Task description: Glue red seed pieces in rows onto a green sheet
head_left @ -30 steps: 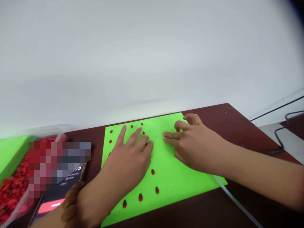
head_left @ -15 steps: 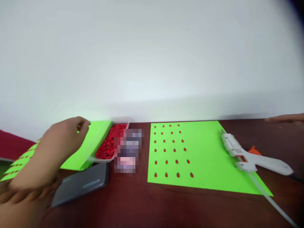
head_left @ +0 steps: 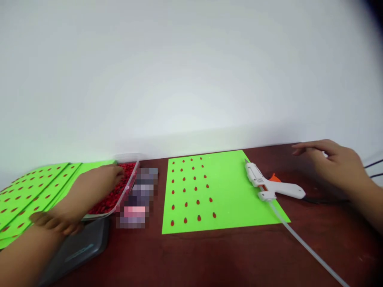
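Note:
My left hand (head_left: pixel 100 181) reaches over a clear plastic box (head_left: pixel 131 185) of small red ladybug-like pieces (head_left: pixel 127 169). Its fingers bend down together at the pieces, and the fingertips are hidden. On the right, my right hand (head_left: pixel 329 157) hovers above the table with loosely stretched fingers and nothing visible in them. Near it a white glue gun (head_left: pixel 279 188) with an orange trigger lies partly on a bright green sheet (head_left: pixel 236 207). A clear glue stick (head_left: pixel 308 243) trails from the gun's back. Rows of red pieces cover the sheet's left part.
More green sheets with red dots (head_left: pixel 36 183) overlap at the left. A dark grey flat device (head_left: pixel 86 249) lies below the box, partly under my left forearm. A blurred-out item (head_left: pixel 140 197) sits beside the box. The white wall (head_left: pixel 191 79) borders the brown table (head_left: pixel 185 259).
My left hand has moved right and down onto the box of red pieces. My right hand has come further into view from the right. The view has shifted, so the sheet and glue gun appear further left.

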`<state>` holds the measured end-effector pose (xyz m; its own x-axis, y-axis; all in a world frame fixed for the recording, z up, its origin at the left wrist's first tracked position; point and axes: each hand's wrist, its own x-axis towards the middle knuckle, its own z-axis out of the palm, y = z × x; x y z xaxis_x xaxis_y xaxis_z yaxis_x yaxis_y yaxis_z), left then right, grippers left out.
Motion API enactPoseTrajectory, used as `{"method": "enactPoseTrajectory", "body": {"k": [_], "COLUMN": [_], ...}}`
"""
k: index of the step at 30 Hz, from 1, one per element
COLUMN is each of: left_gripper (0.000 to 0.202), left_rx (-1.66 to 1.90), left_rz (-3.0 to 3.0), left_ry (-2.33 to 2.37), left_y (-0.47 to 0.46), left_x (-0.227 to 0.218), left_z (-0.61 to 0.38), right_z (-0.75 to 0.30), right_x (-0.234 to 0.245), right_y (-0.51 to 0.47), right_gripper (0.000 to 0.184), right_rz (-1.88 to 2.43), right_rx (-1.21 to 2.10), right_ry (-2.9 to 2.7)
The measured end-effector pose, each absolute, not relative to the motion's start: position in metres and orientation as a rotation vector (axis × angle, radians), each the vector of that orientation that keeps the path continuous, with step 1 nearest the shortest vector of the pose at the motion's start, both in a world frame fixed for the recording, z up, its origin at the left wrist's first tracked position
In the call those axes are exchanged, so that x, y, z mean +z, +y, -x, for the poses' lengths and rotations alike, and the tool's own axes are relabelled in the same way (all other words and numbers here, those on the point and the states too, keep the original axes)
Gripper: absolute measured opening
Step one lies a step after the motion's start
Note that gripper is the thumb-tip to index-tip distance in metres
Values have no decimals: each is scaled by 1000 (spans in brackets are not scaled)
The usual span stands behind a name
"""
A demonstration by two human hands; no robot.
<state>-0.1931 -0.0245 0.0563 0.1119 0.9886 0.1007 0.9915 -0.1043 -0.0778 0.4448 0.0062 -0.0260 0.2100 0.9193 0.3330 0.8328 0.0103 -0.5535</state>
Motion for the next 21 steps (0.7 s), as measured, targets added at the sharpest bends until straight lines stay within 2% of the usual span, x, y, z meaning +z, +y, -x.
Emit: {"method": "enactPoseTrajectory", "body": {"k": [2, 4, 9, 15, 21], "left_gripper": [40, 35, 22, 26, 23], "left_rx": [-5, -36, -414, -515, -420], "left_rz": [2159, 2071, 2239, 2742, 2798], "left_ry": [-1972, -1927, -1964, -1648, -1635], "left_y": [-26, -24, -10, 29, 72], "left_x": [66, 77, 90, 57, 28], "left_z": [193, 182, 102, -6, -34], "right_z": [-444, -444, -437, -431, -436], "right_x": [-25, -26, -28, -28, -35], "right_y": [6, 6, 8, 7, 10], "right_gripper": [24, 24, 26, 28, 30], "right_rz": [1798, 1782, 1762, 1674, 1657], "right_rx": [158, 179, 231, 286, 302], "right_ry": [-1609, -1582, -1668, -1826, -1798]}}
